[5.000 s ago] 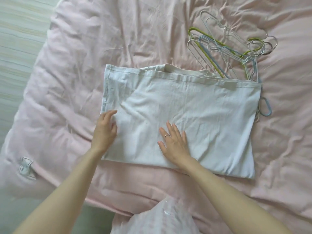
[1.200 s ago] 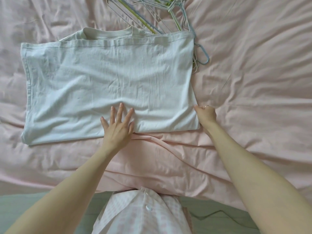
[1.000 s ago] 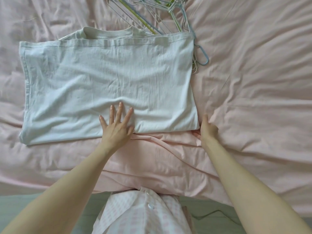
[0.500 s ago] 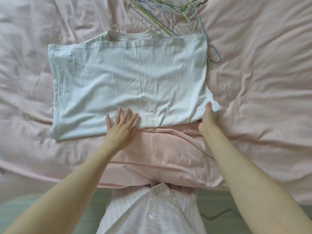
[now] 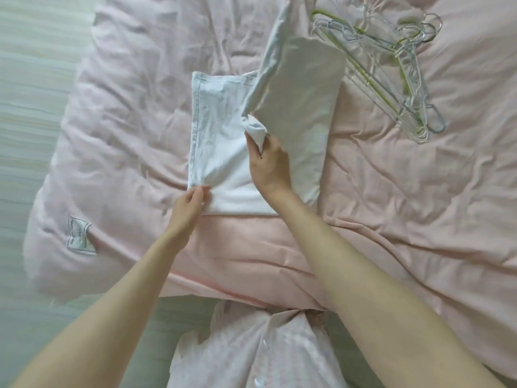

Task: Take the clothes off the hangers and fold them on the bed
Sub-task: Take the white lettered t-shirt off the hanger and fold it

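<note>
A pale blue-white shirt [image 5: 218, 130] lies on the pink bed [image 5: 405, 205], with its right half raised and folded over toward the left. My right hand [image 5: 268, 163] grips the near right corner of the shirt, bunched in its fingers, above the middle of the cloth. My left hand [image 5: 190, 203] touches the shirt's near left corner with its fingertips; the fingers look slightly bent. A heap of wire hangers [image 5: 391, 65], silver, green and blue, lies at the far right beside the lifted flap.
The pink duvet is rumpled and ends at its left edge, where a white label [image 5: 79, 236] is sewn on. Pale floor [image 5: 28, 107] shows to the left. My pink checked shirt front [image 5: 251, 354] fills the bottom middle.
My right hand has taken hold of the shirt's right corner and swung it up and leftward over the shirt. My left hand has slid to the near left corner. The camera view has shifted.
</note>
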`<control>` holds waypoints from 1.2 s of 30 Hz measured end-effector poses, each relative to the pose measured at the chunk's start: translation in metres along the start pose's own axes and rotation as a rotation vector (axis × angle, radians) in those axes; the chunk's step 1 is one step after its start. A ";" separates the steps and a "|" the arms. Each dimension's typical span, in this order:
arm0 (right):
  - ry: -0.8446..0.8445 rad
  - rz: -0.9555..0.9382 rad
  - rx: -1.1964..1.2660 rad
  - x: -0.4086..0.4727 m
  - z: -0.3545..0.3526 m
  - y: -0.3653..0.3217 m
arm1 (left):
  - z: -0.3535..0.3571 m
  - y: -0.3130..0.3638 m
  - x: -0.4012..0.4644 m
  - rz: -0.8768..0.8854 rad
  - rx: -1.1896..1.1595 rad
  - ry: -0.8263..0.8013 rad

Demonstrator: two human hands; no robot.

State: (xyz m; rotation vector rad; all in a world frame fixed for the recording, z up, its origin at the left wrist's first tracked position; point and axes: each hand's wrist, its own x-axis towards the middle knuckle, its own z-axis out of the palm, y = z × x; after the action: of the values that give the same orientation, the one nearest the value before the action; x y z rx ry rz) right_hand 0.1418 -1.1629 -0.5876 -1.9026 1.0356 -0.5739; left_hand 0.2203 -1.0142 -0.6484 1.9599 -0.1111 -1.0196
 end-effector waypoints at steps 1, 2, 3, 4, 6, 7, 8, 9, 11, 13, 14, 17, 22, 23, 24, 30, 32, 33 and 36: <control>-0.093 -0.033 -0.031 -0.006 0.019 -0.002 | -0.007 0.003 0.002 -0.096 -0.174 0.030; -0.204 -0.030 -0.070 -0.013 0.037 0.000 | -0.014 0.004 0.004 -0.179 -0.326 0.049; -0.316 -0.015 -0.116 -0.021 0.052 0.004 | -0.021 0.003 0.005 -0.246 -0.430 0.059; -0.418 0.003 -0.160 -0.030 0.067 0.010 | -0.029 -0.001 0.006 -0.300 -0.493 0.064; -0.565 0.037 -0.263 -0.045 0.082 0.025 | -0.038 -0.006 0.005 -0.360 -0.552 0.061; -0.623 0.033 -0.343 -0.051 0.087 0.032 | -0.042 -0.007 0.006 -0.371 -0.563 0.061; -0.663 0.001 -0.423 -0.056 0.090 0.038 | -0.045 -0.009 0.007 -0.380 -0.563 0.054; -0.694 -0.029 -0.479 -0.061 0.092 0.042 | -0.048 -0.012 0.009 -0.382 -0.546 0.035; -0.697 -0.084 -0.502 -0.063 0.088 0.047 | -0.049 -0.009 0.015 -0.337 -0.434 -0.023; -0.680 -0.087 -0.439 -0.062 0.084 0.047 | -0.050 -0.003 0.021 -0.263 -0.293 -0.049; -0.658 -0.082 -0.399 -0.062 0.082 0.047 | -0.048 0.000 0.025 -0.220 -0.220 -0.027; -0.552 -0.078 -0.354 -0.061 0.071 0.051 | -0.043 0.005 0.039 -0.096 0.096 0.074; -0.286 -0.056 -0.443 -0.069 0.044 0.068 | -0.050 0.004 0.038 -0.220 -0.160 -0.089; -0.245 -0.043 -0.467 -0.071 0.037 0.072 | -0.052 0.003 0.034 -0.234 -0.189 -0.110; -0.203 -0.037 -0.495 -0.072 0.029 0.076 | -0.053 0.000 0.031 -0.246 -0.197 -0.113; -0.081 0.253 -0.612 -0.067 -0.018 0.102 | -0.054 -0.026 0.028 -0.209 0.126 0.069; -0.044 0.469 -0.505 -0.059 -0.028 0.107 | -0.051 -0.028 0.028 -0.154 0.223 0.136; -0.021 0.588 -0.408 -0.054 -0.031 0.110 | -0.048 -0.028 0.028 -0.135 0.231 0.151; -0.064 0.830 -0.150 -0.036 -0.037 0.111 | -0.043 -0.025 0.029 -0.156 0.155 0.140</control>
State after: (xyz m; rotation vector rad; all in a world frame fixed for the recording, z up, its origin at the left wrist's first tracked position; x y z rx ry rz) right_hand 0.0474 -1.1808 -0.6640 -1.4070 1.7099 0.0477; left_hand 0.2614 -0.9829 -0.6734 2.2032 0.0433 -0.9943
